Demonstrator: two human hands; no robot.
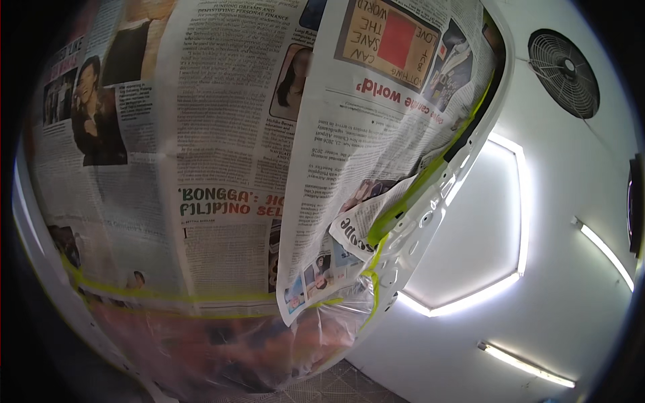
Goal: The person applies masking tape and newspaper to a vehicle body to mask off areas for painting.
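Both of my hands are out of view. Before me, printed newspaper sheets (227, 131) cover a large opening in a white vehicle body. One newspaper sheet (312, 201) overlaps the others, its lower corner hanging loose over the film. Along the right edge, yellow-green masking tape (398, 214) runs beside the white metal frame (428, 216), which has several holes. A torn newspaper flap (358, 231) curls away near that tape. Another yellow-green tape strip (166, 296) joins the paper's lower edge to transparent plastic film (242, 342), through which blurred reddish shapes show.
A round caged fan (564, 73) is mounted on the white wall (564, 166). An angular light frame (521, 216) glows there, with fluorescent tubes (526, 363) nearby. Below the film lies a patterned grey floor (332, 385). A dark object (636, 206) stands at the right rim.
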